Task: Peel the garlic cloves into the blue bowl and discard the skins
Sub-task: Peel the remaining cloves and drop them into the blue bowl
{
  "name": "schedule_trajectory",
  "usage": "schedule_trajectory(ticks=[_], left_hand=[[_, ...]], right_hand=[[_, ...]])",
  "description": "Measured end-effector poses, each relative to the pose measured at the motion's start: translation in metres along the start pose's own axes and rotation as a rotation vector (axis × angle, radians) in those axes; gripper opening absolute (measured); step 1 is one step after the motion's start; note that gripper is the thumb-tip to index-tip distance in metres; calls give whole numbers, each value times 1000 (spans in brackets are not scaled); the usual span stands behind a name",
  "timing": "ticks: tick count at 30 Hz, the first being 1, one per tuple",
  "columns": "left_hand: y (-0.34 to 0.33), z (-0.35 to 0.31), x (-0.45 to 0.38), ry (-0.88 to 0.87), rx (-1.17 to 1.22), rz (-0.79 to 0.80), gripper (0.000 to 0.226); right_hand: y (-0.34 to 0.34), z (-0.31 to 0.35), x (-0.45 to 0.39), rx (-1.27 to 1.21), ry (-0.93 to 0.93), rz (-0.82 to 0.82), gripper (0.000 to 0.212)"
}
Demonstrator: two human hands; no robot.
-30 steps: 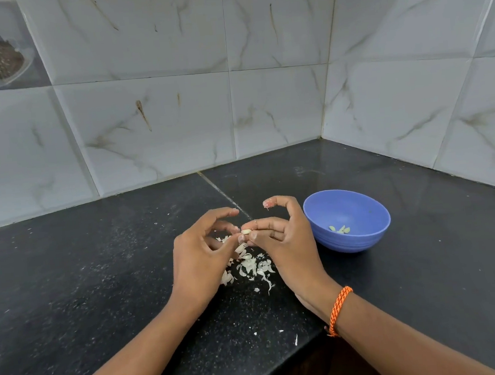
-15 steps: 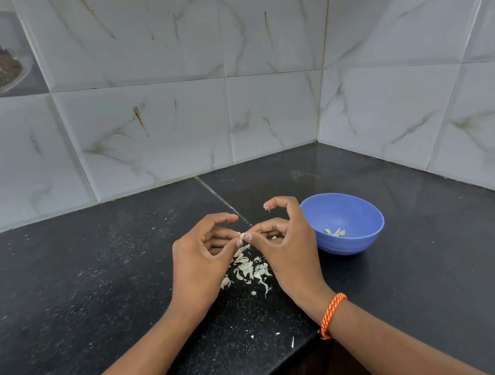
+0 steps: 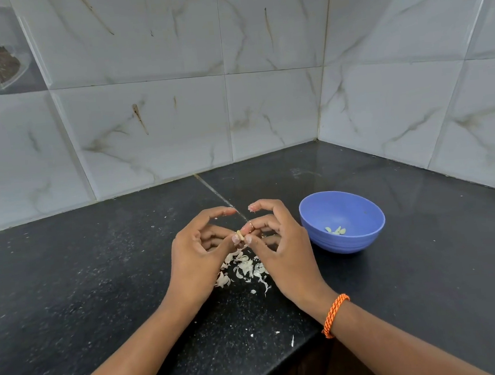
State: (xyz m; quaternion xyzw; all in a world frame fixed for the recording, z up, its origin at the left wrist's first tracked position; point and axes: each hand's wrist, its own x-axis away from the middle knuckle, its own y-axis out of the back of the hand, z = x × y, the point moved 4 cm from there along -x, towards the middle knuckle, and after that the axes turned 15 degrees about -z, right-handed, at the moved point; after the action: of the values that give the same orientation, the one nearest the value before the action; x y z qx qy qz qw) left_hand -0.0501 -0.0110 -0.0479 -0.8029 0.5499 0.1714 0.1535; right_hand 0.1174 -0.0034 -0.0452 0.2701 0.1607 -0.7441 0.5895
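Note:
A small garlic clove (image 3: 239, 234) is pinched between the fingertips of both hands above the black counter. My left hand (image 3: 196, 252) pinches it from the left with thumb and fingers. My right hand (image 3: 282, 244) pinches it from the right, index finger arched above. A pile of white garlic skins (image 3: 245, 270) lies on the counter right under the hands. The blue bowl (image 3: 366, 239) stands just right of my right hand and holds a few peeled cloves (image 3: 336, 230).
The black counter (image 3: 82, 278) fills a tiled corner, with marble-look walls (image 3: 173, 119) behind and to the right. Its front edge cuts inward near my right wrist. Small skin bits (image 3: 277, 332) lie near that edge. An orange band (image 3: 334, 315) is on my right wrist.
Both hands stay together over the skin pile, still working the clove; the fingers shifted only slightly. The bowl has not moved.

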Motion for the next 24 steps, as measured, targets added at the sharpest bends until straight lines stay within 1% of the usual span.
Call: schedule_trajectory(ticks=[4,10,15,18,24], left_hand=[[0,-1,0,26,27,6,39],[-2,-4,1,55,67,-4,37],[-3,-9,3,60,102,-24,33],[-2,-6,3,48,78,-40,32],[-1,-5,2,7,48,-82,37]], right_hand=[[-1,4,1,-8,14,-1,50],[1,9,-5,-37,23,-29,48],[3,12,-6,-110,-36,-9,47],[2,11,-4,-86,-20,-28,45],[0,8,-2,-24,25,-59,47]])
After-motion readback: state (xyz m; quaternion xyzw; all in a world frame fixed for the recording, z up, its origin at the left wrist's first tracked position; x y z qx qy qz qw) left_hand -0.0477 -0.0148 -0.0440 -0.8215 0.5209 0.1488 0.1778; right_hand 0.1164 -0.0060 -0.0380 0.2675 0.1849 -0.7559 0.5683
